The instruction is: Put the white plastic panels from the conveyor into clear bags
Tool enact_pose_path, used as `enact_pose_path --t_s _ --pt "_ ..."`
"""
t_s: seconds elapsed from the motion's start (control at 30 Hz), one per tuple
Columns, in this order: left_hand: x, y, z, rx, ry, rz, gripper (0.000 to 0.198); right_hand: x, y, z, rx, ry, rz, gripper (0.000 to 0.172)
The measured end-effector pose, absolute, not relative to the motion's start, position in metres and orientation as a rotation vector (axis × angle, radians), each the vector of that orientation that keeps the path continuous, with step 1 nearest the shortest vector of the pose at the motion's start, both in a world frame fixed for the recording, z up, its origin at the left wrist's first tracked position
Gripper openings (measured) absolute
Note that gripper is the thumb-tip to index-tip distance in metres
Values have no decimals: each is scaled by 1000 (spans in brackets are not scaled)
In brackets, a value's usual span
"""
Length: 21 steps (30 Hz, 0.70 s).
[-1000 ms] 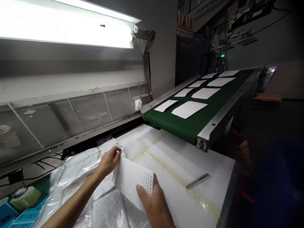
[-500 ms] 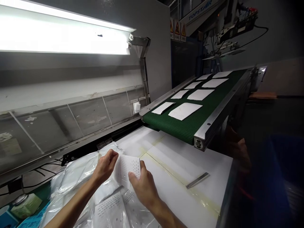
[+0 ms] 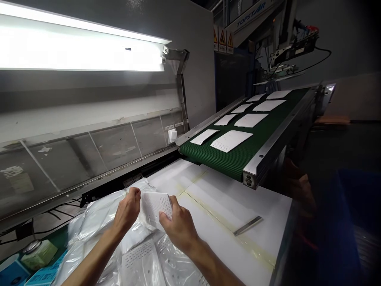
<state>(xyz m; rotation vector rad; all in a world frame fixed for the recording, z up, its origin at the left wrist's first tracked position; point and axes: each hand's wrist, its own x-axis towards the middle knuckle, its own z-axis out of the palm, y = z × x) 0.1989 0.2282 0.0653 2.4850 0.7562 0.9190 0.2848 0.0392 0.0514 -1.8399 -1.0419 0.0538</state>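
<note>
White desk (image 3: 226,206), left edge: perforated panel (image 3: 156,203) is pinched at opposite edges by left hand (image 3: 126,210) and right hand (image 3: 177,227). Judged light, thin, slightly flexible; edges are best gripped.

On my feed the long white fluorescent tube lamp (image 3: 83,51) at upper left blows out to pure white and floods the white desk (image 3: 226,206). Glare streaks the crumpled clear plastic bags (image 3: 98,214). Beyond the green ribbed conveyor belt (image 3: 238,155) the right side sinks to near black. Straight edges bow toward the borders. The left hand (image 3: 126,210), right hand (image 3: 177,226) and the white perforated plastic sheet (image 3: 156,204) they pinch look sharp and evenly lit.
</note>
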Motion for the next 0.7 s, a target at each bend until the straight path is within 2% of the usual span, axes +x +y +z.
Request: enact_pose_path --t_s 0.33,0.47,0.7 --pt "210 220 69 2299 867 981 21 287 44 61 -1889 -1040 -102 27" --pt "214 225 62 2165 901 989 21 287 50 62 -1918 -1122 -57 30" --pt "223 216 61 2026 863 995 23 288 59 65 -1838 -942 2 28"
